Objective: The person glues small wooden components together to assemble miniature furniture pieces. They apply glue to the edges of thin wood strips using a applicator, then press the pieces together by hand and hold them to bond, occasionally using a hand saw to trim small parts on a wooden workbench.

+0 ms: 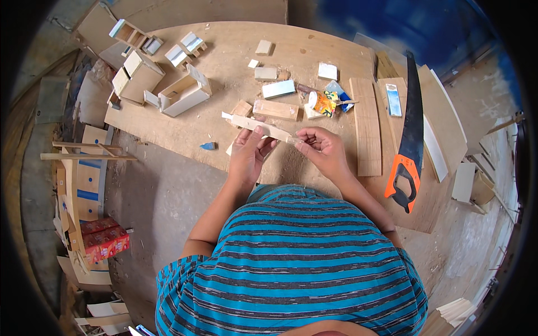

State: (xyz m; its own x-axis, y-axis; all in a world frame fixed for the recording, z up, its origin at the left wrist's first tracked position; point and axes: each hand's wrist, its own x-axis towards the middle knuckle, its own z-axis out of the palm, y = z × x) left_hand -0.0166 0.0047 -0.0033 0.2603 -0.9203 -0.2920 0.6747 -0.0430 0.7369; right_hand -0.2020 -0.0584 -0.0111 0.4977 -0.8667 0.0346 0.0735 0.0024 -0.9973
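A slim pale wood strip [268, 130] is held between my two hands over the near edge of the worktable. My left hand [250, 150] grips it toward its left part, thumb on top and fingers beneath. At its right end, the fingertips of my right hand [321, 147] pinch the strip. Just beyond it lies a flat wood block [276, 110], with a smaller block [241, 108] to its left. A yellow and white container [321, 103] with a brush [346, 102] resting at it stands past my right hand.
On the right lie wood planks [365, 126] and a handsaw [411, 134] with an orange handle. Small wooden boxes [185, 92] stand at the far left of the worktable [235, 45]. A blue piece [208, 146] sits near the front edge. A red carton [105, 239] is at lower left.
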